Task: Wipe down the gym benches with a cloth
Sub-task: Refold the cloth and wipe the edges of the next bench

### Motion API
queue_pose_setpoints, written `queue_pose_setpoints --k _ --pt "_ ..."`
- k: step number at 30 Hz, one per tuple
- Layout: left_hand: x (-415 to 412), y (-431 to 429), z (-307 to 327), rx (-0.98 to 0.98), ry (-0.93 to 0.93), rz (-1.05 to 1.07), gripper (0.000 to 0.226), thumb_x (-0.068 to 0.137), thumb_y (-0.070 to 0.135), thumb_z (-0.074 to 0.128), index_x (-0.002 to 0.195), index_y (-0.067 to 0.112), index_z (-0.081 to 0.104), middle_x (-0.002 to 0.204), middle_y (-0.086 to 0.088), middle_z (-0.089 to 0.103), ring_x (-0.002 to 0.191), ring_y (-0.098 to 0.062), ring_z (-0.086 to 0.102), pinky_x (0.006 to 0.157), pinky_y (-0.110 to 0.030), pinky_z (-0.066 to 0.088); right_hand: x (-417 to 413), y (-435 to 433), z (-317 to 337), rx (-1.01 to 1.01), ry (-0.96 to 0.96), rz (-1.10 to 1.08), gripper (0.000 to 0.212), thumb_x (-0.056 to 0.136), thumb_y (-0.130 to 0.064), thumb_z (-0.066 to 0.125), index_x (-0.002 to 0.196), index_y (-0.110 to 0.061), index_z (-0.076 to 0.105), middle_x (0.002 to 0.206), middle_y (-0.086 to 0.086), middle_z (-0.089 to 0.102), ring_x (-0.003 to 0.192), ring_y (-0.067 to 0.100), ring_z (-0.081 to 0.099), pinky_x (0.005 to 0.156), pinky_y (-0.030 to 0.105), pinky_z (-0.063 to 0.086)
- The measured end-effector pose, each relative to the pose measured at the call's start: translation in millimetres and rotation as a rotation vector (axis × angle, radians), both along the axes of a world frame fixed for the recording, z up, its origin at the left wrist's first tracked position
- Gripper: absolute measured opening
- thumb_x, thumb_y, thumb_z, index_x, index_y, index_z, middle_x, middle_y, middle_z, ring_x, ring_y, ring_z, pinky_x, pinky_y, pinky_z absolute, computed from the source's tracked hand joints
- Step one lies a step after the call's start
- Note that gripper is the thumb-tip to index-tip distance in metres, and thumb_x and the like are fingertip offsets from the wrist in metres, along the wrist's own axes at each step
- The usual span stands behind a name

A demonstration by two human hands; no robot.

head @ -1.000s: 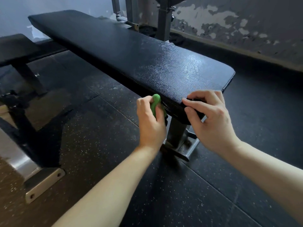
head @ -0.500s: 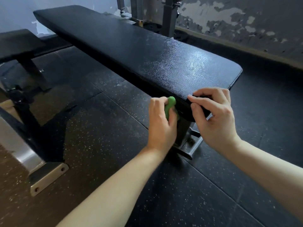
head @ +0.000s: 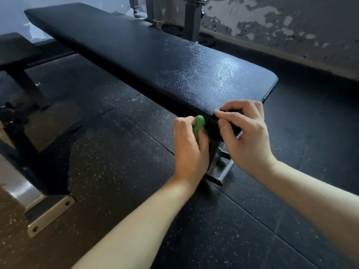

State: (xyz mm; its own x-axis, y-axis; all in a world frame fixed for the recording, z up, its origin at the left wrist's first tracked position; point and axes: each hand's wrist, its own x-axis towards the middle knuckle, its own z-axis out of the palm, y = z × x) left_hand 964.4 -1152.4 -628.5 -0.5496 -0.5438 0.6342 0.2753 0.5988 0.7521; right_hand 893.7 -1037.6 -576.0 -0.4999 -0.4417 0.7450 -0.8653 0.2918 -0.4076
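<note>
A long black padded bench runs from the far left to the near right. My left hand grips a small green cloth, bunched and pressed against the bench's near side edge. Most of the cloth is hidden in my fist. Just to its right, my right hand has its fingers curled over the bench's near corner. It pinches a dark piece that lies against the side edge. I cannot tell whether that piece is a cloth or part of the bench.
The bench's metal foot stands under my hands on the speckled rubber floor. A second dark bench and its frame with a bolted steel plate are at the left. Rack posts and a peeling wall lie behind.
My left hand with the green cloth has slid a little to the right along the bench's side edge, closer to my right hand. The right hand keeps its hold.
</note>
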Motion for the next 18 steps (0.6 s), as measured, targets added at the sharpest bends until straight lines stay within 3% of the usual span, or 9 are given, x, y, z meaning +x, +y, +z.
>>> queue_pose_setpoints --k 2,7,12,18 --pt "-0.1 -11.7 4.1 -0.008 -0.017 -0.014 0.016 0.097 0.007 0.05 0.11 0.015 0.047 0.104 -0.008 0.05 0.095 -0.026 0.051 0.086 -0.048 0.047 -3.9 2.6 2.9 0.012 0.014 0.018 0.017 0.094 -0.01 0.066 0.105 -0.012 0.08 0.109 0.005 0.067 0.108 0.028 0.053 0.097 0.04 0.046" --pt "-20.3 -56.0 13.5 0.072 -0.003 0.192 0.019 0.093 0.013 0.046 0.109 0.006 0.051 0.106 -0.006 0.049 0.097 -0.023 0.05 0.092 -0.049 0.046 -11.2 14.2 10.1 0.072 0.004 0.039 0.016 0.095 -0.023 0.069 0.106 -0.019 0.08 0.111 0.001 0.066 0.109 0.023 0.052 0.097 0.051 0.043" --pt "-11.2 -10.3 -3.2 0.095 -0.004 0.032 0.011 0.101 0.018 0.046 0.11 0.024 0.044 0.107 -0.01 0.05 0.096 -0.034 0.054 0.085 -0.057 0.048 -11.7 23.3 6.6 0.07 0.026 0.002 0.018 0.096 -0.028 0.067 0.108 -0.023 0.079 0.114 0.0 0.065 0.111 0.023 0.051 0.096 0.051 0.039" --pt "5.0 12.2 -6.9 -0.032 -0.025 -0.058 0.014 0.098 0.006 0.051 0.109 0.013 0.045 0.104 -0.007 0.047 0.094 -0.027 0.05 0.082 -0.051 0.047 -12.6 21.6 1.2 0.028 -0.011 -0.014 0.019 0.098 -0.021 0.063 0.107 -0.024 0.079 0.114 -0.001 0.064 0.11 0.025 0.051 0.098 0.047 0.036"
